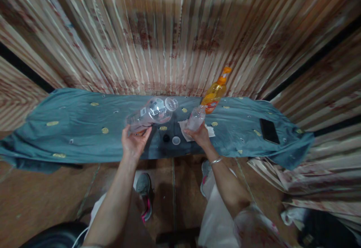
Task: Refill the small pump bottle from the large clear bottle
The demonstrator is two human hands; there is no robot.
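My left hand (134, 142) grips a large clear plastic bottle (152, 113) by its lower part. The bottle is tilted, its uncapped mouth pointing right. In my right hand (199, 134) is a smaller clear bottle (196, 117), leaning to the upper right, above a white paper towel (210, 131). Between my hands, a black cap (166, 138) and a white cap (176, 140) lie on the cloth. Just behind the small bottle stands an orange pump bottle (213, 96) with a label. I cannot tell whether the clear bottles contain any liquid.
A blue-green cloth with yellow patterns (84, 131) covers the low table. At its right end lies a black phone (269, 130). A pleated curtain (158, 45) hangs right behind the table. Below are the tiled floor (166, 188) and a dark bag (327, 227).
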